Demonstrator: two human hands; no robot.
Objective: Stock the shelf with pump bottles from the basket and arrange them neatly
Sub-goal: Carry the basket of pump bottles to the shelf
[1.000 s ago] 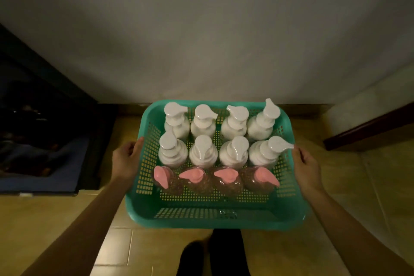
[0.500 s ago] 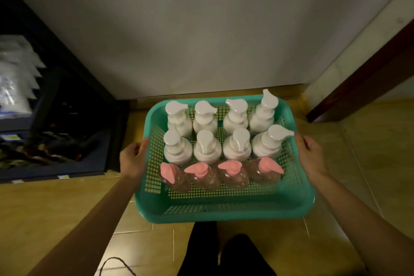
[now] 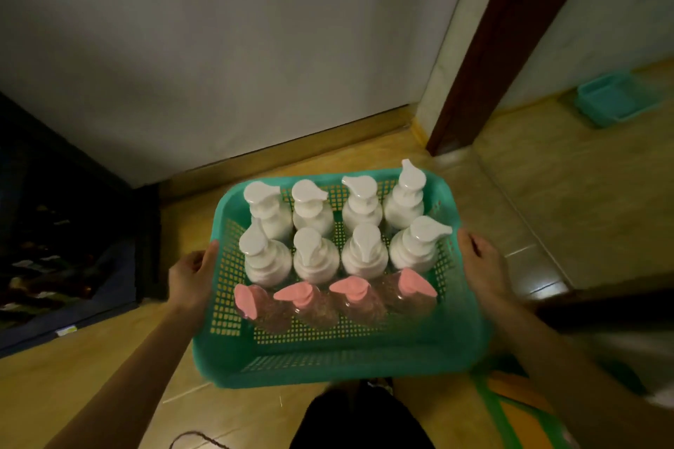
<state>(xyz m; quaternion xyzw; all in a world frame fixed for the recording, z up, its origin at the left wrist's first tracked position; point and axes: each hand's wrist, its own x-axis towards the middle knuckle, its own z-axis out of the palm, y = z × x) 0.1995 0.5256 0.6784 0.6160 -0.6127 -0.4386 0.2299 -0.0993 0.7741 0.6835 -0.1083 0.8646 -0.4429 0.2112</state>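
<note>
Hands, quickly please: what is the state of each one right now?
Left hand: holds the basket by its left rim.
Right hand: holds the basket by its right rim.

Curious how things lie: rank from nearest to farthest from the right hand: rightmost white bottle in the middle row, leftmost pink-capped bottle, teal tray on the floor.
1. White bottle: beside the right hand.
2. Pink-capped bottle: at the basket's left end.
3. Teal tray: far off, past the door frame.
</note>
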